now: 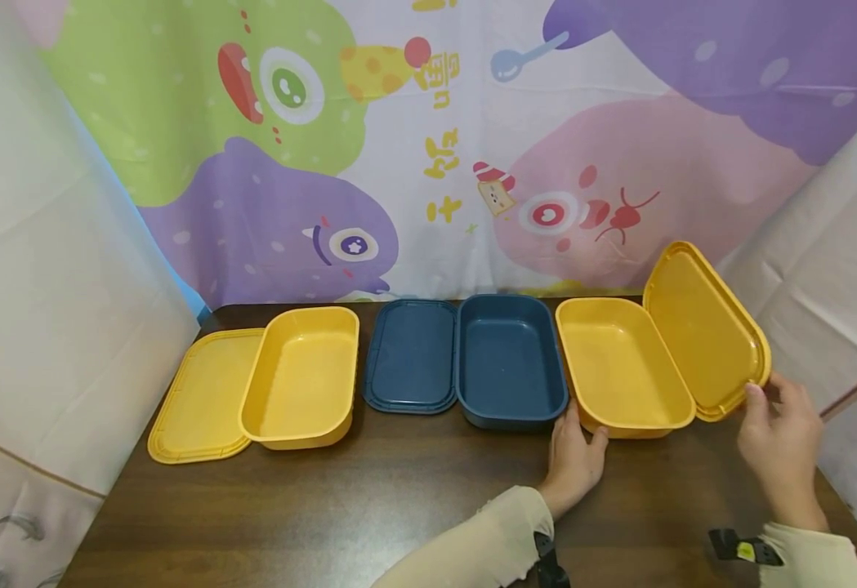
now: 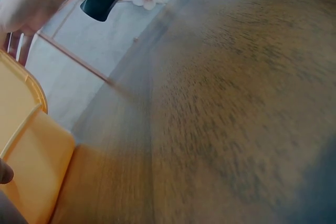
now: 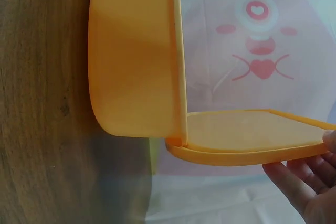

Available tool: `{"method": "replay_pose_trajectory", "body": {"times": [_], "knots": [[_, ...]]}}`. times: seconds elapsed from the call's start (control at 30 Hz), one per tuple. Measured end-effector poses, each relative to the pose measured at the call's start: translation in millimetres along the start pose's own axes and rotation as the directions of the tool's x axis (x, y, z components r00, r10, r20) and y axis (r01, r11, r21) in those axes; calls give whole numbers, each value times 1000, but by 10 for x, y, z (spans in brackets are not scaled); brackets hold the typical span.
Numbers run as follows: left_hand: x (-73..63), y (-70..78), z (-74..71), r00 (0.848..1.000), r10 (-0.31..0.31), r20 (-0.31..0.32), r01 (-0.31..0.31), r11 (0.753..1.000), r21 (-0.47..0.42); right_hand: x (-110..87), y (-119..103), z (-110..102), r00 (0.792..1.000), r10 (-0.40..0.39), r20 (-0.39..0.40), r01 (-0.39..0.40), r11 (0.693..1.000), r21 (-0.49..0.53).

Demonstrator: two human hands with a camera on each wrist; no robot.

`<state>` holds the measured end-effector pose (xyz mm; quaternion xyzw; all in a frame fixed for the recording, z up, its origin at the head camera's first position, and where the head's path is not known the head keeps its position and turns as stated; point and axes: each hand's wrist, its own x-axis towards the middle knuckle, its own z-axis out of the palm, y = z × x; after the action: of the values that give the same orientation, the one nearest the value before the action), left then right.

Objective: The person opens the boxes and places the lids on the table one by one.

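Observation:
At the right end of the row, a yellow box (image 1: 622, 359) lies with its mouth up. My left hand (image 1: 573, 461) holds its near left corner, thumb against the front wall and fingers along the side by the blue box (image 1: 511, 359). A yellow lid (image 1: 707, 331) stands tilted up along the yellow box's right rim, its lower edge at that rim. My right hand (image 1: 784, 441) pinches the lid's near upper corner, thumb on the inner face. In the right wrist view the fingers (image 3: 294, 184) lie behind the lid (image 3: 236, 135).
A blue lid (image 1: 411, 355) lies flat left of the blue box. Farther left, another yellow box (image 1: 303, 376) sits partly over a flat yellow lid (image 1: 207, 396). Behind the brown table (image 1: 399, 498) hangs a cartoon-printed cloth (image 1: 428, 269); pale cloths enclose both sides.

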<state>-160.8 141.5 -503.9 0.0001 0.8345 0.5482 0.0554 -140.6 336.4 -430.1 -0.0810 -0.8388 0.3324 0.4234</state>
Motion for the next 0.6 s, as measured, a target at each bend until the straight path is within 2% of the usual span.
{"method": "replay_pose_trajectory", "body": {"times": [0.13,0.27,0.43,0.6], "knots": [[-7,5,-7,1000,1,0,-1,1000,-2,13,51,-8,997,73,-25,-73,997,5],[-9,18,-14,1000,-6,-3,6,1000,5,30,113,-17,988,155,-17,-155,988,9],[-14,21,-19,1000,-7,0,7,1000,8,31,162,-37,955,293,40,-294,956,16],[-16,7,-20,1000,8,-3,-8,1000,13,15,199,-32,932,356,64,-359,933,38]]}}
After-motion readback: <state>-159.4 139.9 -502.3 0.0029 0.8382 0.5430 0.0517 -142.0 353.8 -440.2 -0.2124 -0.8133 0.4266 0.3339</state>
